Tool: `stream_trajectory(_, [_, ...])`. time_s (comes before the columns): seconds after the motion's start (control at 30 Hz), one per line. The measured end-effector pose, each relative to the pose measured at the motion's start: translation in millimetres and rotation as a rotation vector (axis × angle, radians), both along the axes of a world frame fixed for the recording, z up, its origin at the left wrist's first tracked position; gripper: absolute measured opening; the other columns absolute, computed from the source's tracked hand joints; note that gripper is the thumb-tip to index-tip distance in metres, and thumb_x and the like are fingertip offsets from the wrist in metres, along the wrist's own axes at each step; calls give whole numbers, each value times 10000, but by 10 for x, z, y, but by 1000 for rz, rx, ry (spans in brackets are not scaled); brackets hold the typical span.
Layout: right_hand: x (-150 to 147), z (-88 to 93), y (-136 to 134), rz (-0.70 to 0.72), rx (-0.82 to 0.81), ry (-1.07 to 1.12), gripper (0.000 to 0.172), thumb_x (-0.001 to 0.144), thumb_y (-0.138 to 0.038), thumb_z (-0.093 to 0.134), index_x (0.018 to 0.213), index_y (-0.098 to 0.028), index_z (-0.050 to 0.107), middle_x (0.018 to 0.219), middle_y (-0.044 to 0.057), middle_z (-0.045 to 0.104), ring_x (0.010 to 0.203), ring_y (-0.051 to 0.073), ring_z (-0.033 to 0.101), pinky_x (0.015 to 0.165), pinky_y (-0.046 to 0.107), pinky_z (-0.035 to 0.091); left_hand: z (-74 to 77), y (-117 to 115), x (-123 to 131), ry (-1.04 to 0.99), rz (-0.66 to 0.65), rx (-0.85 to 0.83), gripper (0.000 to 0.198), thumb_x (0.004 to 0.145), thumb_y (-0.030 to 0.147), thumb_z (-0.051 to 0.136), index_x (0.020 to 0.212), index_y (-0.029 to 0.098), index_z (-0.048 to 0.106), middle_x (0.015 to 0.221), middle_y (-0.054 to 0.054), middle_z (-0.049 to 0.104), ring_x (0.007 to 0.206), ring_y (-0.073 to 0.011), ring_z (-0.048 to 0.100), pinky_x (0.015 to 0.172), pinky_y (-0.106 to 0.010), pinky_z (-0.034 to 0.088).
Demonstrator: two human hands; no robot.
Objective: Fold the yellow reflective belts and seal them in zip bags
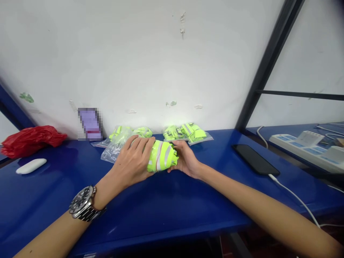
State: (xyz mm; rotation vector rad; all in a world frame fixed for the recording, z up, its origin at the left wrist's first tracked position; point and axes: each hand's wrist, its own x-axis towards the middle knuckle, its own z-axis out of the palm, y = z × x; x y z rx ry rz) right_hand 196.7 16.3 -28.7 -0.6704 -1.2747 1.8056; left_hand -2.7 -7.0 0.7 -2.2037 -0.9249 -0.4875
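Between my hands is a rolled neon-yellow reflective vest [162, 156] with silvery strips, held just above the blue table [150, 211]. My left hand [135, 156] wraps over the roll's left part, and a clear plastic bag [109, 153] sticks out on that side. Whether the bag encloses the roll's left end, I cannot tell. My right hand [185, 159] cups the roll's right end with bent fingers, partly hidden behind it. Behind my hands, against the wall, lie several more bundled yellow pieces, among them a bagged one [193, 132].
A red plastic bag [32, 139] and a white case [31, 166] lie at the left. A blurred phone [91, 124] leans on the wall. At the right, a black phone [255, 158] is plugged into a white cable [295, 197], near a power strip [309, 150] beyond a dark post [258, 79].
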Motion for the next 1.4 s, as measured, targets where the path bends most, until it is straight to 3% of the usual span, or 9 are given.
stream_trajectory(0.23, [150,101,13,-15,490,-289,769,650,-375,818,1316,-188,481,1164,83,580,979,201,566,804,311,500,-55,14,-20,-79,3,-76,702,612,295,667,1233,51,448,1146,-227,616,1036,-369,594,968,-526,453])
stream_trajectory(0.33, [195,109,20,28,625,-409,678,674,-408,796,1246,-169,521,1063,66,601,907,194,561,751,297,481,-88,-6,16,-80,-30,-87,754,587,268,664,1264,42,421,1205,-246,592,1103,-381,577,976,-517,459])
stream_trajectory(0.47, [144,57,-23,-110,696,-550,581,675,-509,773,1076,-161,540,896,29,596,744,157,514,612,259,420,-158,13,42,-76,-37,-109,788,592,248,649,1296,16,384,1229,-261,565,1118,-387,575,956,-505,484])
stream_trajectory(0.63, [-21,-73,-80,-277,697,-571,526,630,-502,803,893,-193,469,719,-46,507,629,119,429,531,232,309,-226,61,65,-105,-64,-152,724,615,204,619,1278,30,386,1201,-242,566,1115,-386,570,935,-515,496])
stream_trajectory(0.77, [-99,-153,-87,-286,652,-369,527,599,-443,834,840,-210,427,660,-83,413,586,89,356,503,214,279,-230,62,109,-143,-135,-131,650,634,165,596,1246,50,411,1182,-226,579,1135,-383,557,951,-528,490])
stream_trajectory(0.97, [108,37,-62,-44,526,-221,553,645,-479,805,995,-201,479,789,-30,546,704,120,526,581,204,407,-191,34,134,-208,-188,-20,699,655,196,628,1297,38,400,1188,-234,584,1135,-380,563,969,-540,490])
stream_trajectory(1.13, [272,64,37,66,320,-198,825,658,-489,805,1316,-206,397,995,64,634,936,183,623,785,290,499,-180,20,88,-138,-236,60,686,750,262,640,1340,32,376,1217,-258,574,1166,-396,541,971,-568,481])
stream_trajectory(1.27, [211,-41,22,183,311,-149,733,659,-467,812,1247,-167,492,846,25,651,785,152,630,730,267,492,-187,-14,97,-82,-286,55,633,818,354,605,1330,38,406,1215,-260,581,1174,-393,535,969,-582,476])
stream_trajectory(1.4, [76,-91,-51,87,287,-133,611,624,-370,830,1113,-161,531,762,3,656,701,156,628,687,280,494,-185,-62,191,-61,-294,43,449,859,288,517,1243,57,496,1140,-235,623,1114,-356,569,945,-574,487])
